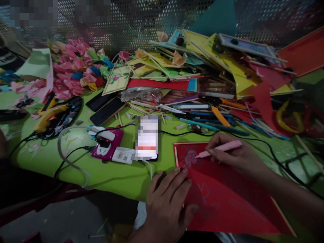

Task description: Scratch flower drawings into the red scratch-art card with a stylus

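A red sheet (227, 202) edged with thin wooden sticks lies at the table's front right, with faint drawn outlines and a small insect-like drawing (190, 157) near its upper left corner. My right hand (227, 152) is closed around a pink marker (229, 145), whose tip touches or hovers just over the drawing. Flat on the sheet's left edge rests my left hand (169, 199), fingers spread, holding nothing.
Left of the sheet are a lit phone (147, 138) and a magenta power strip (107, 148) with cables. Behind lie dark phones (107, 111), pens, sticks and framed papers (202, 57). Pink paper flowers (73, 71) fill the back left. A black cable runs behind my right hand.
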`<state>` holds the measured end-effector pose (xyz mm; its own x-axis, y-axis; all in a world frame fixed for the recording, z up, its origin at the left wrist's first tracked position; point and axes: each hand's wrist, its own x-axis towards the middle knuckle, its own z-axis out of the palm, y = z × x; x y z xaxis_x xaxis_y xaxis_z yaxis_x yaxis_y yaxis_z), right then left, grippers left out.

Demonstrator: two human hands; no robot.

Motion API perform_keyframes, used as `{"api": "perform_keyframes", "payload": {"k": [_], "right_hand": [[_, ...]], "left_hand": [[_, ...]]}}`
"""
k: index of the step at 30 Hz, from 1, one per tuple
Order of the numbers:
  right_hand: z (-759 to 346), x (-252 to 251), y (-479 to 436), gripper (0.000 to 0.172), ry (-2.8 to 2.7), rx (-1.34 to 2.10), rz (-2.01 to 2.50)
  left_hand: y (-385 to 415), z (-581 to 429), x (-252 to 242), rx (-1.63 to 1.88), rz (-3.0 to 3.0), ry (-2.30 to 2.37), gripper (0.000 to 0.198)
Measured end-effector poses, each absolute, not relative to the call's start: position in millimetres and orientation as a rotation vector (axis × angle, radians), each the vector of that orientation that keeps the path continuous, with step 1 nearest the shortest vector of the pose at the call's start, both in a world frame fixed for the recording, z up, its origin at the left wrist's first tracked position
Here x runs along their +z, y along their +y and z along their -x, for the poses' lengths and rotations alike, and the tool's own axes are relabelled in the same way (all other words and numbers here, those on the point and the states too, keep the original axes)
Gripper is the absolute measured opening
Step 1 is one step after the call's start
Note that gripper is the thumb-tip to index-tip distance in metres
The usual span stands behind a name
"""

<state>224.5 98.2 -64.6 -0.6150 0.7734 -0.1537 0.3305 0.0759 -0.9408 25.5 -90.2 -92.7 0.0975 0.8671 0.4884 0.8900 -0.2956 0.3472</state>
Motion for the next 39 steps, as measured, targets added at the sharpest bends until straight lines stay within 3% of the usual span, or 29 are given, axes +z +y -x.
{"api": "perform_keyframes", "payload": {"k": [30,39], "right_hand": [[-216.1,-56.2,97.3,0.044,-1.918,1.508,1.143],[-219.2,-59.6,97.9,0.039,-1.931,1.516,1.120]], "left_hand": [[-88.8,-25.3,-91.2,-0.979,2.281,-1.817,0.034],[-89.0,-25.0,-90.8,-0.973,2.294,-1.816,0.033]]}}
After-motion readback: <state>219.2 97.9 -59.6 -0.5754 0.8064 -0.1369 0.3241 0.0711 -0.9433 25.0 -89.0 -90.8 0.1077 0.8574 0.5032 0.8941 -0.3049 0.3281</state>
